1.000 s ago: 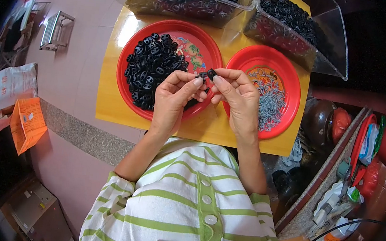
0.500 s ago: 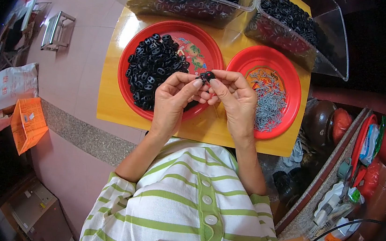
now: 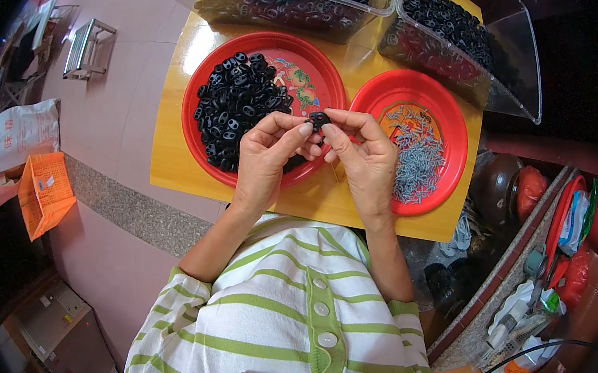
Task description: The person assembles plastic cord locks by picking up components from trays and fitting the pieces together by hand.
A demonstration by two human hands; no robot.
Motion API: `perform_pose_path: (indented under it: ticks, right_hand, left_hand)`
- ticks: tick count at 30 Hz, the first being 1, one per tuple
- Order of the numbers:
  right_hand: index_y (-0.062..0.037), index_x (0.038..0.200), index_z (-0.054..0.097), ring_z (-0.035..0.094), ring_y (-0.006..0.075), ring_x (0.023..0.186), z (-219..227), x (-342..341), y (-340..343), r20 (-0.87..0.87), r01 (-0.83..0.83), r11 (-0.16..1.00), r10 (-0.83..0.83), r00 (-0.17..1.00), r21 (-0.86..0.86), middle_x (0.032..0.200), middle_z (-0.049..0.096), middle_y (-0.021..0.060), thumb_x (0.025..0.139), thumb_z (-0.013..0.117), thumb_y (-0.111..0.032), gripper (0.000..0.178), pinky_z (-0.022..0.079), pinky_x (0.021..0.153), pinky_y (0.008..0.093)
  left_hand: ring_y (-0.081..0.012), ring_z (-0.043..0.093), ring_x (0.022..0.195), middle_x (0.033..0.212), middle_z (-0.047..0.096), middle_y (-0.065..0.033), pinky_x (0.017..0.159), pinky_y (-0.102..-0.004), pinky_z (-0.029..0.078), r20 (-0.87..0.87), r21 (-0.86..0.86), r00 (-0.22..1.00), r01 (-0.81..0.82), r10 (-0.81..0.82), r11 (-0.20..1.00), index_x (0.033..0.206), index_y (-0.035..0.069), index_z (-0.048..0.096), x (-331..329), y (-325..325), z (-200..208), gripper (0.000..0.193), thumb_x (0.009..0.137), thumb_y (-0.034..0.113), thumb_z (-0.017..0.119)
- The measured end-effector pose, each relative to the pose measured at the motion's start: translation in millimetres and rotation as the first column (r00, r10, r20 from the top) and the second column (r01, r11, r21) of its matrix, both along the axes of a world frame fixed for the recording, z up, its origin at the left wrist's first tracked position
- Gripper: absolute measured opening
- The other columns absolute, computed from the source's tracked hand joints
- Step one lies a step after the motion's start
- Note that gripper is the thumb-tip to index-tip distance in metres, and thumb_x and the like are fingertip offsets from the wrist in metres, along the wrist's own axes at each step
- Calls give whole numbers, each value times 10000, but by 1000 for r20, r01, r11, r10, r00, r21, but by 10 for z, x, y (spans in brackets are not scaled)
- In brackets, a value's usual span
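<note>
A small black plastic piece is pinched between my two hands over the gap between two red trays. My left hand grips its left side with thumb and fingertips. On its other side, the thumb and fingers of my right hand press on it. Fingertips hide part of the piece, and whether a screw is in it I cannot tell. The larger red tray, on the left, holds a heap of black two-holed plastic pieces. In the smaller red tray, at the right, lie many small grey screws.
Two clear plastic bins full of black pieces stand at the far side of the yellow table. A metal stool is on the floor at left. Bags and jars crowd a ledge on the right.
Both hands stay in nearly the same place. The black piece has turned slightly between my fingers, and the red spot seen on it earlier no longer shows.
</note>
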State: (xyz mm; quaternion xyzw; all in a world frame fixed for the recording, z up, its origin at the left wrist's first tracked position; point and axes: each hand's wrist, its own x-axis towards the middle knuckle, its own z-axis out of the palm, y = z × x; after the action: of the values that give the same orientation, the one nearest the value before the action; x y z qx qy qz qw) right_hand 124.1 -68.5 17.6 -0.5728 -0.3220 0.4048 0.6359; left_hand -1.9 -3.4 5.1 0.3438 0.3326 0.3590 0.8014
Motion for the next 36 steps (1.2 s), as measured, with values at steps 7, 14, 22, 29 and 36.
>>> perform_pose_path:
  ticks: [7,14,22,29,36]
  right_hand:
    - [5,1062,607,599,55,737,-9,-5,9,-31,-4,1000,4,1000,17,909,649,49,883,586,-53,189,497,598,180]
    - [43,1035,598,593,72,721,-51,-66,-8,-116,14,994,-1,993,108,876,628,57,879,573,-1,163,507,638,190]
    - [32,1006,603,596,79,705,50,-59,-12,-11,43,995,-42,999,91,829,607,45,848,595,30,158,519,618,204]
    - [-19,994,619,597,96,677,68,-60,2,357,50,997,-67,932,57,819,599,59,756,692,-4,249,503,571,229]
    - [-51,993,613,599,142,675,115,-26,-9,595,39,994,-92,799,101,863,592,71,702,727,-18,314,505,589,255]
  left_hand:
    - [-118,620,684,831,655,-108,652,-226,509,2,-32,1000,-13,13,999,927,-19,598,7,0,-13,94,868,53,601]
    - [-134,635,699,825,658,-110,668,-237,527,6,1,1000,12,-12,1000,924,-33,611,40,-3,10,87,874,34,587]
    - [-121,606,694,807,642,-73,641,-242,494,46,23,998,34,-35,999,905,-18,610,46,-8,86,109,882,88,591]
    - [-114,607,686,768,642,-76,672,-251,505,149,-82,989,-11,23,997,845,6,621,25,4,-33,121,880,122,607]
    - [-78,587,721,797,639,-45,677,-227,481,96,-125,993,-61,73,990,845,23,630,71,-75,12,117,891,124,591]
